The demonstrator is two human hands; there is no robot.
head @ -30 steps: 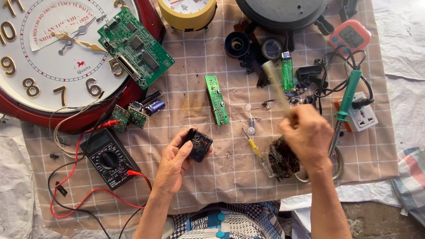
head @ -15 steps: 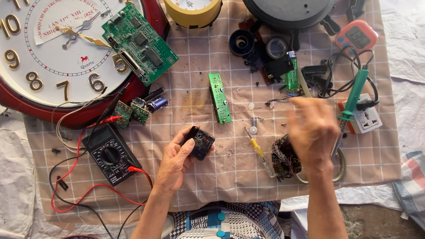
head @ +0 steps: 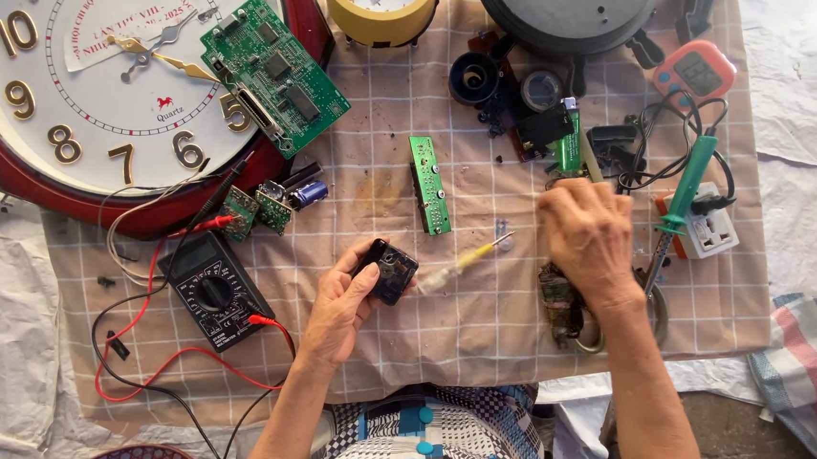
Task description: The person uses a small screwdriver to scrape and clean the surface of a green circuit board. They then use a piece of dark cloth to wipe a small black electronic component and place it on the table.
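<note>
Small black plastic clock-movement module sits pinched in the left hand, near centre on the checked cloth. Right hand closes around a pale-handled tool farther right; applying it probably calls for steadying the module first.

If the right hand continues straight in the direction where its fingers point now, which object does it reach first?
The right hand points up the cloth. First in line is probably the green cylindrical tool just beyond its fingers, then the dark parts behind it. Height is unclear, so it may pass above.
</note>
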